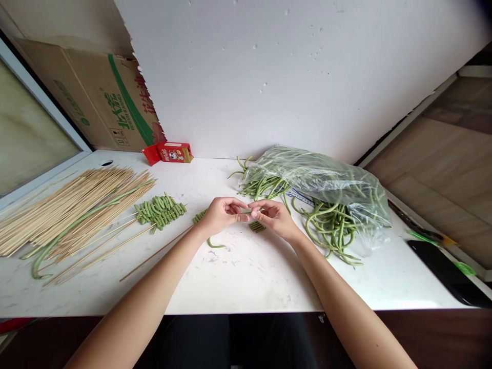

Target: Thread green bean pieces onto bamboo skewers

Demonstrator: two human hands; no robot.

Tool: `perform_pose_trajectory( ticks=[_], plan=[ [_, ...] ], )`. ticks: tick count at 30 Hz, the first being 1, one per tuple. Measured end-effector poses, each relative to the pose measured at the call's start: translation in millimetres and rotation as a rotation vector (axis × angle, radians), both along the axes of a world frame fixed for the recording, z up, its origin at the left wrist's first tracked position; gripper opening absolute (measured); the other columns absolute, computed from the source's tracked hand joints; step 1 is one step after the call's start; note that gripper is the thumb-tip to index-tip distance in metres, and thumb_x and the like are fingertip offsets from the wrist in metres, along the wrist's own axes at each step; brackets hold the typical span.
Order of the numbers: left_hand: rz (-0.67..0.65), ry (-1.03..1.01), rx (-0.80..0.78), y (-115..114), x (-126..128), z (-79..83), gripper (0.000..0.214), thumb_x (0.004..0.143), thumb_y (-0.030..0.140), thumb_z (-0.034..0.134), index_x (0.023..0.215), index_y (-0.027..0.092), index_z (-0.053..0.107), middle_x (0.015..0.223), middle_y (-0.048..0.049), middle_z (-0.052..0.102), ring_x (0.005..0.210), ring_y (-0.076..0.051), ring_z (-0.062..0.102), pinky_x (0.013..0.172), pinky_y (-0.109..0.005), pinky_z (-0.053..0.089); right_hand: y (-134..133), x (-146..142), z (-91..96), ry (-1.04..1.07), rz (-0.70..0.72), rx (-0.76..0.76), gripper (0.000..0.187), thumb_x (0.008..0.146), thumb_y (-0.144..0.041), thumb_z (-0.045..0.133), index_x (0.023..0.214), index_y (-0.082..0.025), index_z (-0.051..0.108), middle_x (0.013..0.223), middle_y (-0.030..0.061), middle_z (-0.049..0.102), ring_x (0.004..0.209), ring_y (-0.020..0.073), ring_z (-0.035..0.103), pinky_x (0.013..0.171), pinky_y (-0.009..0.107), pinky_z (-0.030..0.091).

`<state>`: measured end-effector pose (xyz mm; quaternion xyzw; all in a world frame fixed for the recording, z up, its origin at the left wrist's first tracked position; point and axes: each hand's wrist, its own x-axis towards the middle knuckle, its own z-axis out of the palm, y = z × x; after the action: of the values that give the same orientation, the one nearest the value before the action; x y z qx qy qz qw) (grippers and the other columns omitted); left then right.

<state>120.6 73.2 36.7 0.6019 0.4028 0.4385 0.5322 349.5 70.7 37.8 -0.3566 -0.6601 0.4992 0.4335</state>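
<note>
At the near side of the plastic bag (pixel 323 169), a left hand (pixel 224 215) and right hand (pixel 272 218) pinch a bean piece (pixel 249 210), each grip nearly closed, apparently to steady it, with thin sticks (pixel 80 205) lying well left, seemingly within reach.

Two bare forearms, left (pixel 154 289) and right (pixel 340 302), reach forward from the lower corners, converging. Bare left hand (pixel 223 216) and bare right hand (pixel 275 219) face each other, fingers curled, thumbs below forefingers. Fingertips meet or nearly meet; exact contact unclear. Wrists raised, roughly level. Dark-clothed legs (pixel 196 341) below, shadowed.
</note>
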Motion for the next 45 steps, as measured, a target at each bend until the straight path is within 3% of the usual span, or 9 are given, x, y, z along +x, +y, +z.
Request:
perform_pose_trajectory(
  ticks=[6, 13, 24, 33, 39, 45],
  plan=[
    [-0.023, 0.007, 0.022, 1.1, -1.1, -0.5, 0.057, 0.060, 0.046, 0.103, 0.102, 0.014, 0.083, 0.084, -0.0045, 0.073, 0.076, -0.014, 0.063, 0.072, -0.028, 0.052, -0.2, -2.5, 3.3, 0.101, -0.048, -0.035, 0.042, 0.079, -0.046, 0.094, 0.111, -0.021, 0.082, 0.089, 0.0051, 0.076, 0.081, 0.0178, 0.068, 0.075, 0.032, 0.055],
    [-0.040, 0.041, -0.035, 2.9, -3.9, -6.0, 0.058, 0.070, 0.054, 0.098, 0.109, 0.015, 0.082, 0.095, -0.0097, 0.080, 0.079, -0.017, 0.070, 0.074, -0.030, 0.056, 4.9, 9.5, 6.2, 0.163, -0.160, -0.029, 0.034, 0.084, -0.044, 0.091, 0.111, -0.026, 0.084, 0.088, 0.0023, 0.074, 0.072, 0.0140, 0.058, 0.062, 0.028, 0.047],
    [-0.072, 0.049, -0.010, 0.5, -2.6, -2.9, 0.047, 0.080, 0.055, 0.090, 0.099, 0.013, 0.082, 0.088, -0.0101, 0.081, 0.070, -0.016, 0.068, 0.066, -0.029, 0.054, 1.8, 4.5, 4.2, 0.000, -0.106, 0.008, 0.033, 0.082, -0.049, 0.091, 0.099, -0.022, 0.084, 0.094, 0.0060, 0.078, 0.080, 0.0186, 0.067, 0.072, 0.033, 0.053],
    [-0.120, 0.062, 0.055, -4.2, -1.8, 8.2, 0.039, 0.084, 0.049, 0.087, 0.104, 0.015, 0.086, 0.109, -0.0134, 0.085, 0.101, -0.027, 0.077, 0.090, -0.037, 0.059, -1.8, 3.1, 11.1, -0.104, -0.044, 0.107, 0.034, 0.084, -0.055, 0.088, 0.089, -0.022, 0.079, 0.089, 0.0063, 0.076, 0.082, 0.0212, 0.068, 0.073, 0.034, 0.052],
    [-0.119, 0.150, 0.077, -7.5, -2.5, 10.8, 0.036, 0.088, 0.050, 0.083, 0.101, 0.017, 0.087, 0.099, -0.0100, 0.084, 0.088, -0.022, 0.073, 0.080, -0.032, 0.053, -1.8, 0.8, 7.8, -0.107, -0.027, 0.164, 0.034, 0.088, -0.056, 0.085, 0.088, -0.023, 0.076, 0.086, 0.0057, 0.072, 0.082, 0.0219, 0.063, 0.073, 0.034, 0.047],
    [-0.146, 0.153, 0.099, -11.6, -0.6, 14.9, 0.037, 0.087, 0.052, 0.081, 0.095, 0.016, 0.086, 0.080, -0.0054, 0.076, 0.071, -0.015, 0.058, 0.067, -0.028, 0.043, -1.2, -0.6, 5.3, -0.075, 0.046, 0.169, 0.041, 0.090, -0.062, 0.080, 0.086, -0.023, 0.073, 0.082, 0.0037, 0.065, 0.080, 0.0211, 0.056, 0.077, 0.035, 0.044]
  ],
)
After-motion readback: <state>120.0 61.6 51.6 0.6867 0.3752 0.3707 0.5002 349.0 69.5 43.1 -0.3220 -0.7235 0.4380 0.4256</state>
